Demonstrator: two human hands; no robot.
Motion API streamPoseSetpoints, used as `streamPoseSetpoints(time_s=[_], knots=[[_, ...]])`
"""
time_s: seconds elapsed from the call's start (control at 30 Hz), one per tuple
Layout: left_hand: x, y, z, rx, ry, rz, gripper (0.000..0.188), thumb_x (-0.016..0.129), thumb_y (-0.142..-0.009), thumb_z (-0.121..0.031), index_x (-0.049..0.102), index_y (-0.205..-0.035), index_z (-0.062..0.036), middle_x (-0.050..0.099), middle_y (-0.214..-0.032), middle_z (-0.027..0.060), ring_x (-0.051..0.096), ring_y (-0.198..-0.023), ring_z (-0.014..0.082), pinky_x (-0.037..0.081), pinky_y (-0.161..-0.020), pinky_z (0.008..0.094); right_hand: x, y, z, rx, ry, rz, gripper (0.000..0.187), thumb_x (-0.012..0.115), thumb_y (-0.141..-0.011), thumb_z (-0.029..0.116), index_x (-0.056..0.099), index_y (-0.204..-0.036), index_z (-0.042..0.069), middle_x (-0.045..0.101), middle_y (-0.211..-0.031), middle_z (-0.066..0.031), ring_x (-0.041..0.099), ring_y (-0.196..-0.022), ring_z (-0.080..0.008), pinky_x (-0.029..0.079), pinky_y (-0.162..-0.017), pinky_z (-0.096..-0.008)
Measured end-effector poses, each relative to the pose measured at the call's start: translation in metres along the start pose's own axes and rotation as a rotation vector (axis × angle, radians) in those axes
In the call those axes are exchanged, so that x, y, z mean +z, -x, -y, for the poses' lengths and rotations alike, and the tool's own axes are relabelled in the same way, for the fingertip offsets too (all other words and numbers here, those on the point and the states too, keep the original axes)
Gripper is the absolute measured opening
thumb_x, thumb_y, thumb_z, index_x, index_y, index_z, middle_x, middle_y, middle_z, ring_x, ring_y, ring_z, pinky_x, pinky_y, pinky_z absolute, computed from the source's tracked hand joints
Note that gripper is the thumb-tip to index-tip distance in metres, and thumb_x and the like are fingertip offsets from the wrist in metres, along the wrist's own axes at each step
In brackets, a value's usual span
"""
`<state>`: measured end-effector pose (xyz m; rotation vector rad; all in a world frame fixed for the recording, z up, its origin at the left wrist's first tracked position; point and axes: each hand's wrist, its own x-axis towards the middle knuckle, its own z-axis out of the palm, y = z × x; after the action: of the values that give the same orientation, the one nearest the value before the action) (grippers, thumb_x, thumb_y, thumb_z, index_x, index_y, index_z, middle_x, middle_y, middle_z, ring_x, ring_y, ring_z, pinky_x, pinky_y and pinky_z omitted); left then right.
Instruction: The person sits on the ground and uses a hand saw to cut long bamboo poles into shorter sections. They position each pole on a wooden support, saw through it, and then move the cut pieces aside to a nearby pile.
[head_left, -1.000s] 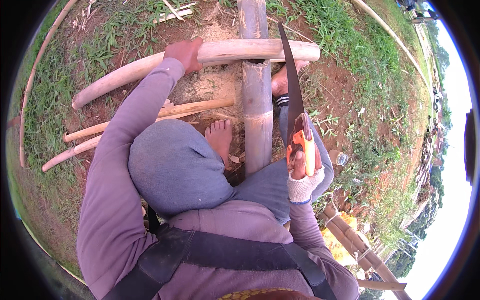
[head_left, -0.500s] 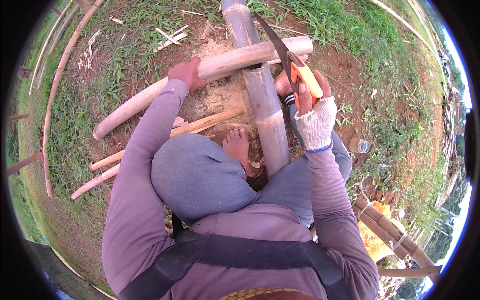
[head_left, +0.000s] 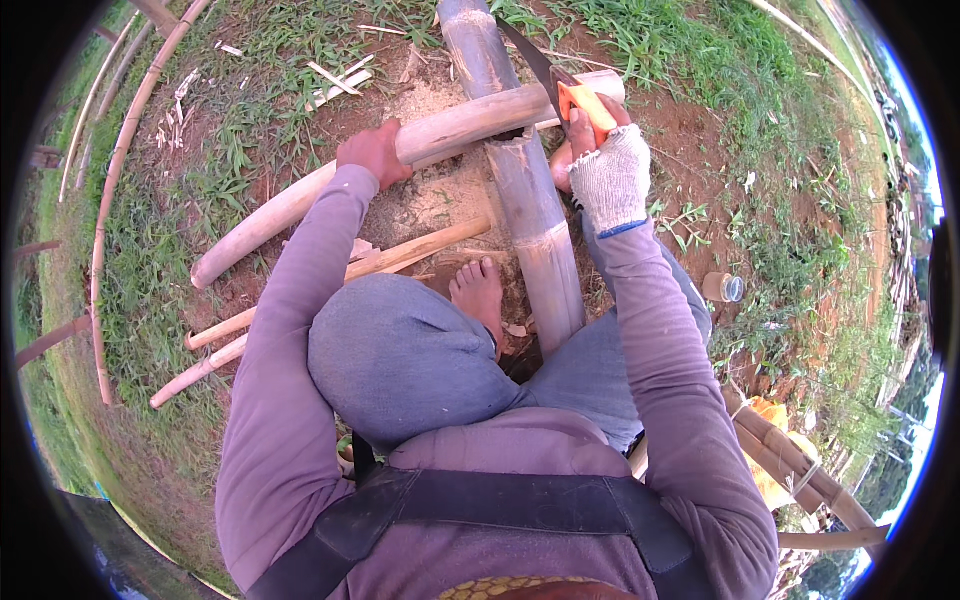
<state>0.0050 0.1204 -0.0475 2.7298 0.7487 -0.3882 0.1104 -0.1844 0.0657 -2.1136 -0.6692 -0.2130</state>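
A long pale round pole (head_left: 470, 122) lies across a thick grey bamboo length (head_left: 537, 225) on the ground. My left hand (head_left: 375, 157), bare, is wrapped round the pole left of the crossing. My right hand (head_left: 612, 172), in a fingerless knitted glove, grips the orange handle of a handsaw (head_left: 587, 107). The dark blade points up and away, crossing the pole near its right end. Whether the teeth touch the wood I cannot tell. An open notch shows in the bamboo just below the pole.
Two thinner poles (head_left: 430, 246) lie by my bent left knee. My bare foot (head_left: 477, 297) rests beside the bamboo. Sawdust (head_left: 437, 195) covers the soil there. A small jar (head_left: 723, 288) lies at the right; tied bamboo (head_left: 775, 450) stands at lower right.
My right hand and the saw have moved away from my body and slightly left, so the handle is now closer to the pole. My left hand keeps its hold.
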Motion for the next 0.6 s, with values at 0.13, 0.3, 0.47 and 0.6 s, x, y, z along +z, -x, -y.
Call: streamPoseSetpoints(time_s=[0.13,0.3,0.47,0.6], knots=[[-0.004,0.004,0.013,-0.014,-0.009,0.033,0.068,0.087,-0.075,-0.041,0.061,-0.133,-0.0153,0.077,-0.119,0.0211,0.074,-0.113,0.0430,0.059,-0.099,0.0530,-0.039,0.056,0.004,-0.017,-0.061,0.044,0.044,0.071,-0.105,0.020,0.061,-0.139,-0.006,0.077,-0.112,-0.0179,0.077,-0.099,-0.0252,0.061,-0.085,-0.0386],[0.002,-0.007,0.020,0.033,0.006,0.108,0.071,0.088,-0.073,-0.043,0.063,-0.134,-0.0157,0.077,-0.122,0.0206,0.074,-0.113,0.0420,0.058,-0.100,0.0519,-0.115,0.167,-0.007,0.137,-0.184,0.069,0.055,0.068,-0.107,0.025,0.052,-0.148,-0.007,0.069,-0.132,-0.0219,0.072,-0.116,-0.0304,0.058,-0.102,-0.0419],[0.009,-0.030,0.026,0.146,0.042,0.152,0.076,0.087,-0.071,-0.044,0.065,-0.138,-0.0154,0.077,-0.122,0.0200,0.074,-0.113,0.0397,0.059,-0.101,0.0481,-0.018,0.059,-0.025,0.003,-0.046,0.002,0.048,0.072,-0.104,0.018,0.057,-0.143,-0.005,0.073,-0.120,-0.0236,0.075,-0.110,-0.0328,0.059,-0.094,-0.0410],[0.009,-0.029,0.038,0.167,0.048,0.197,0.077,0.086,-0.068,-0.043,0.067,-0.136,-0.0128,0.077,-0.122,0.0201,0.074,-0.114,0.0397,0.058,-0.102,0.0452,-0.028,0.079,-0.024,0.018,-0.089,0.025,0.046,0.071,-0.104,0.016,0.058,-0.143,-0.004,0.074,-0.119,-0.0220,0.075,-0.109,-0.0310,0.059,-0.095,-0.0402]])
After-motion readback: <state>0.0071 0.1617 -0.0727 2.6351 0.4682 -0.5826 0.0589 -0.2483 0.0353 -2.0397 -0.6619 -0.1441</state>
